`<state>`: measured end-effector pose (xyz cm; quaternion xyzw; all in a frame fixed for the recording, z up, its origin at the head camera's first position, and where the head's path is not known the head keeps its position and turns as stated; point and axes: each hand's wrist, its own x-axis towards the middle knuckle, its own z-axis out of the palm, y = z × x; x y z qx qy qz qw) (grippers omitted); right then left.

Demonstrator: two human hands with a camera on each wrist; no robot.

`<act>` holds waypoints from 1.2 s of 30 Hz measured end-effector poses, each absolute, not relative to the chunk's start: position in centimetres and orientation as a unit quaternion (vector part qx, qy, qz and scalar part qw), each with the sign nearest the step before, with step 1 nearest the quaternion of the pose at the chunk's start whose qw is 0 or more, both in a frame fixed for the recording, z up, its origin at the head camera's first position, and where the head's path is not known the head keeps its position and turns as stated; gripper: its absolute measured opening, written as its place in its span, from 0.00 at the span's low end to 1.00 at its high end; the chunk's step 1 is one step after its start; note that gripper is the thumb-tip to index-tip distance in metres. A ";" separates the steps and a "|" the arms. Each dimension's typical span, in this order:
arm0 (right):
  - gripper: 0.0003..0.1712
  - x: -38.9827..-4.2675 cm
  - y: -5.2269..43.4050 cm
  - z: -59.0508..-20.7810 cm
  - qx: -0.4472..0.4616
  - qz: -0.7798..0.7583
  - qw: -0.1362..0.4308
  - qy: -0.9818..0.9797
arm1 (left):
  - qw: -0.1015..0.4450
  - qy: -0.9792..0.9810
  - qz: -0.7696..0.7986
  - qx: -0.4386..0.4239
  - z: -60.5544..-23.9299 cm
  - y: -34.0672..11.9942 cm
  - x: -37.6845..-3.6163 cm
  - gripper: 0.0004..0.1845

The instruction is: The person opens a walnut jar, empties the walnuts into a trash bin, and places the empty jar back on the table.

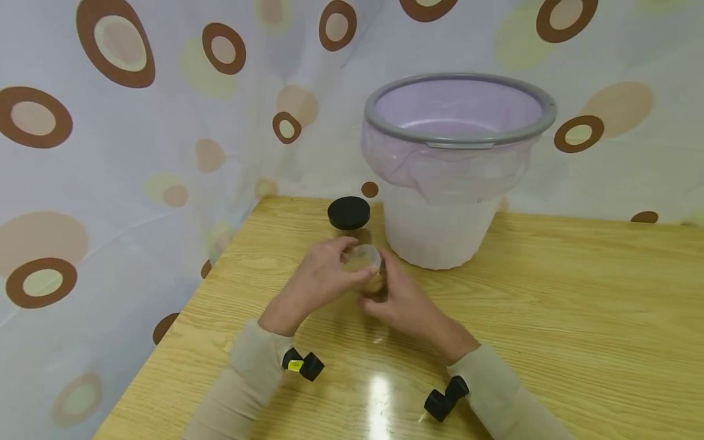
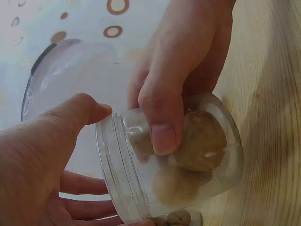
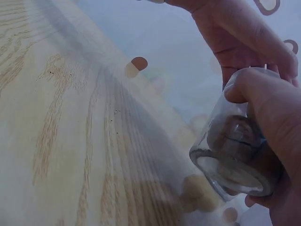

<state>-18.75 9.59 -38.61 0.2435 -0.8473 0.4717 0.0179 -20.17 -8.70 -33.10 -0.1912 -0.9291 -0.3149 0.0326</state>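
gripping a clear plastic jar (image 1: 367,264) at the centre of the frame, the right hand (image 1: 404,300) curls its fingers (image 2: 162,120) round the tilted, lidless body, which holds pale brown lumps (image 2: 202,141). the left hand (image 1: 319,278) cups the jar's open mouth with relaxed fingers, thumb (image 2: 80,110) near the rim. a second jar with a black lid (image 1: 349,213) stands just behind on the wooden table (image 1: 577,305), beside a white bin (image 1: 456,165) lined with a bag, upper right.
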 end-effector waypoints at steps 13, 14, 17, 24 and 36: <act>0.51 -16.9 11.8 -36.5 0.185 0.375 0.067 -0.906 | 0.009 -0.917 -0.338 -0.212 -32.8 -5.9 -19.7 0.35; 0.50 -16.8 12.0 -36.3 0.187 0.361 0.076 -0.911 | 0.004 -0.914 -0.343 -0.217 -32.8 -5.8 -19.6 0.35; 0.51 -16.4 12.9 -35.8 0.194 0.314 0.103 -0.924 | -0.011 -0.905 -0.360 -0.226 -32.7 -5.3 -19.4 0.37; 0.56 -15.7 14.7 -35.2 0.213 0.240 0.165 -0.933 | -0.031 -0.881 -0.394 -0.261 -32.7 -4.2 -19.2 0.38; 0.55 -15.1 17.4 -33.9 0.257 0.198 0.243 -0.914 | 0.057 -0.838 -0.391 -0.377 -33.1 -2.1 -19.0 0.37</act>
